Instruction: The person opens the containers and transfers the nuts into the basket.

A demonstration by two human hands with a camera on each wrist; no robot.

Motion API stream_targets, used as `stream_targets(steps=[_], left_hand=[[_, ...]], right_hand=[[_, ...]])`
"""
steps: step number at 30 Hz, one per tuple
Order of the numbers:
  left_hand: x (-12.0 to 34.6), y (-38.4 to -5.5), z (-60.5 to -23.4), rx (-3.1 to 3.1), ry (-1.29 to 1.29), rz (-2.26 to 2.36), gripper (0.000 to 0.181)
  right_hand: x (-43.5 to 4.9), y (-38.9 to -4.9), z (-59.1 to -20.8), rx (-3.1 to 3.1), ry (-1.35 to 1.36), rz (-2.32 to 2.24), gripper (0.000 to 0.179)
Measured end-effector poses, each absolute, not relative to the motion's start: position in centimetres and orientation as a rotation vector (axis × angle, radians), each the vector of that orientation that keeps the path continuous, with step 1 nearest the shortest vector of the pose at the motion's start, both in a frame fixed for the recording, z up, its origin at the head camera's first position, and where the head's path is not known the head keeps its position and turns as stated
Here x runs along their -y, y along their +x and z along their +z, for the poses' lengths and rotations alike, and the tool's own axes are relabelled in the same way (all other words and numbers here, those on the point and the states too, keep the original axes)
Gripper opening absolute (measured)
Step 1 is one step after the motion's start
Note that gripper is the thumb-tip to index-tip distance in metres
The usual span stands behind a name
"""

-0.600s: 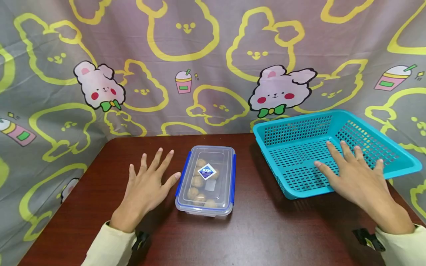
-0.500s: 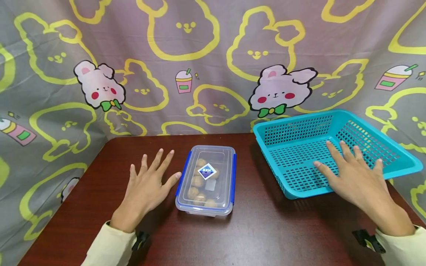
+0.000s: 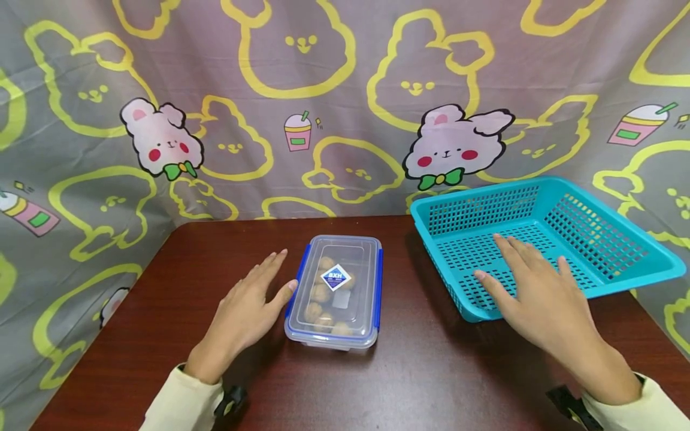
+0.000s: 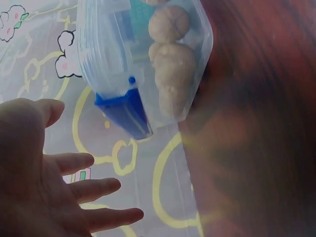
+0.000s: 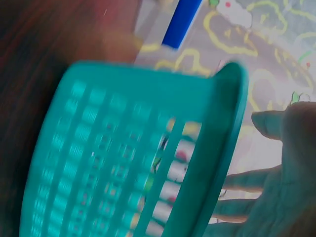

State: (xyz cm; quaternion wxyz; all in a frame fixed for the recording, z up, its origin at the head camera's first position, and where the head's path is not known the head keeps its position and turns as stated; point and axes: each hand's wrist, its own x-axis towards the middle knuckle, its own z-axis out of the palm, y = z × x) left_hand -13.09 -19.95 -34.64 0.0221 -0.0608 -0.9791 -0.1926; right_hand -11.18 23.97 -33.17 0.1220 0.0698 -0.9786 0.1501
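The clear box (image 3: 356,254) lies just beside the left hand (image 3: 242,311), the turquoise basket (image 3: 477,211) near the right hand (image 3: 547,299) (both have straight fingers, holding nothing); brown table (image 3: 409,383), printed curtain (image 3: 345,72) behind.

A: And the right hand (image 3: 550,302) slides inward, across toward the near left corner of the basket (image 3: 485,194)!

B: Its fingers draw in too. They're fanned wide a moment ago, and now three lie close, with the little finger apart.

A: That shift uncovers more of the basket's right wall and floor.

B: Over on the other side, the left hand (image 3: 242,314) closes up its spread! Fingers bunch together, and it turns more edge-on, thumb a touch farther over the box's (image 3: 358,305) left edge.

A: Both sleeves follow: the right cuff (image 3: 641,401) leftward and nearer, the left (image 3: 185,398) slightly rightward.
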Motion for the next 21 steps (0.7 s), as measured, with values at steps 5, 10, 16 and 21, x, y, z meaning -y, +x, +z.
stream_targets(steps=[5, 10, 16, 21], left_hand=[[19.6, -12.9, -34.9, 2.982, -0.158, -0.76, 0.069], [19.3, -13.2, -35.5, 2.937, -0.16, -0.969, 0.065], [19.0, -13.7, -36.2, 2.912, -0.151, -1.159, 0.058], [18.9, -13.9, -36.5, 2.892, -0.1, -1.277, 0.056]], right_hand=[[-21.1, -10.3, -32.8, 2.776, 0.297, 0.472, 0.074], [-18.2, -9.9, -32.9, 2.727, 0.391, 0.493, 0.069], [-15.3, -9.8, -33.3, 2.678, 0.465, 0.51, 0.066], [-13.2, -9.7, -33.9, 2.684, 0.479, 0.535, 0.068]])
